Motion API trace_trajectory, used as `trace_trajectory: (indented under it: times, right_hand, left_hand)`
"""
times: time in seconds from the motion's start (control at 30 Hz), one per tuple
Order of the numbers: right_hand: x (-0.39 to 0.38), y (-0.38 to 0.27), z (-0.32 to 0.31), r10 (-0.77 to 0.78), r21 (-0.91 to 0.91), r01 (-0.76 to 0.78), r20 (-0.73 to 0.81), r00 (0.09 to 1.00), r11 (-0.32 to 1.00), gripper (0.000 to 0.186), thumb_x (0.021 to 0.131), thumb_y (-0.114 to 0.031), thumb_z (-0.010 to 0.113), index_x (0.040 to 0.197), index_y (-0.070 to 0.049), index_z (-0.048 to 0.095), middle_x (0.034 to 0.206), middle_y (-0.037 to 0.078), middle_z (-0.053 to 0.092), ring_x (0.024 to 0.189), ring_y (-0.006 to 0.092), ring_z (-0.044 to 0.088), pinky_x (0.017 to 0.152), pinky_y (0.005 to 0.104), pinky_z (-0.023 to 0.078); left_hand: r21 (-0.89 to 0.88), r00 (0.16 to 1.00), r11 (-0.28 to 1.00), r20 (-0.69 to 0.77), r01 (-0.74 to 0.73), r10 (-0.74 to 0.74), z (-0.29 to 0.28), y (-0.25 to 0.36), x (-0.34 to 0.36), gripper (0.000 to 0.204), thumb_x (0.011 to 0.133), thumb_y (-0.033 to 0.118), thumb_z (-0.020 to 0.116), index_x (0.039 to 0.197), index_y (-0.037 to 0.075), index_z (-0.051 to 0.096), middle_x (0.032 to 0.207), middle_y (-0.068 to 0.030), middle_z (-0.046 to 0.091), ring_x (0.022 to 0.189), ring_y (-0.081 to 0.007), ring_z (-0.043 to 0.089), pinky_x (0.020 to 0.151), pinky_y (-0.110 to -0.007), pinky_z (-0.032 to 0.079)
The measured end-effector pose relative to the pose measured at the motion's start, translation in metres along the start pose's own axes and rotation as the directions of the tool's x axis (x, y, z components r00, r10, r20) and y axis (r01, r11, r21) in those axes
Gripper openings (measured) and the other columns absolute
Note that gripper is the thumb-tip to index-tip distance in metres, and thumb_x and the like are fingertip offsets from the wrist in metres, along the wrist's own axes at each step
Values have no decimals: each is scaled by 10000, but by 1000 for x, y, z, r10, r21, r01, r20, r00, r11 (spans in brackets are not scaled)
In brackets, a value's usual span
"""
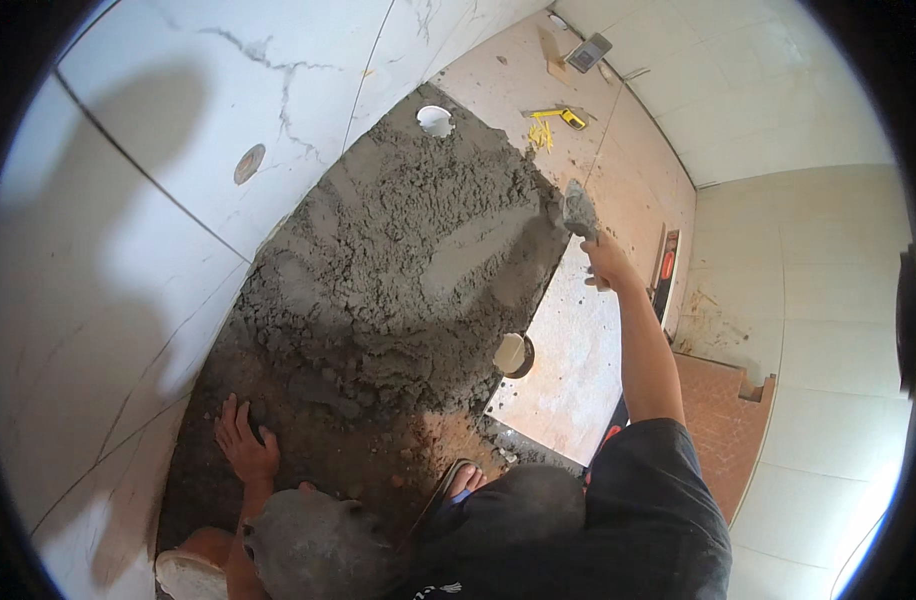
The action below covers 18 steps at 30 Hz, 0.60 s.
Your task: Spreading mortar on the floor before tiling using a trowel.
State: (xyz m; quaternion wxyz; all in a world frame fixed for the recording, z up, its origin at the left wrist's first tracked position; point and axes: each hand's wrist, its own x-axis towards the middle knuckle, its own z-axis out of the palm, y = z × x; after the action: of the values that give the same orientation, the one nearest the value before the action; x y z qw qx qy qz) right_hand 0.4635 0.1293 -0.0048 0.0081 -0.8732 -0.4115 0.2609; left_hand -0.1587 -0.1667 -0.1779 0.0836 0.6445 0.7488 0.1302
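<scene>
A grey bed of wet mortar (378,250) covers the floor, lumpy in most places and smoothed in a few patches. My right hand (606,262) is closed around the handle of a trowel (580,208). Mortar clings to its blade, which is over the right edge of the bed, by the laid floor tile (568,375). My left hand (246,440) rests on the bare, dirty floor near the left wall, fingers spread and holding nothing. A round pipe opening (511,352) sits between mortar and tile, and a white one (435,121) is at the far end.
Beyond the trowel lie a yellow tool (571,118) and several yellow plastic pieces (540,135). A spirit level (666,268) is along the right wall, with a brown tile (720,415) nearer. A bucket (193,575) stands lower left. Marble-patterned wall tiles (268,90) border the mortar.
</scene>
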Motion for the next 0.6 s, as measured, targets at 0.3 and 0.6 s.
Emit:
trace_trajectory:
  times: [0.3, 0.6]
  right_hand:
    - [-25, -31, 138, -254, -78, 245, -143, 957, 966, 698, 860, -127, 589, 1368, 165, 208, 1048, 414, 643, 1055, 563, 629, 910, 522, 531]
    - [11, -43, 68, 42, 159, -50, 59, 997, 986, 443, 884, -245, 642, 1136, 85, 485, 851, 277, 713, 941, 373, 721, 820, 537, 542]
  left_hand:
    - [-17, 999, 999, 20, -33, 33, 2, 7, 5, 534, 855, 140, 583, 1376, 66, 494, 1549, -153, 415, 1435, -380, 382, 1195, -612, 277]
    - [-36, 999, 999, -14, -30, 30, 0, 0, 0, 512, 868, 166, 568, 1366, 71, 498, 1544, -149, 413, 1437, -385, 374, 1200, -614, 270]
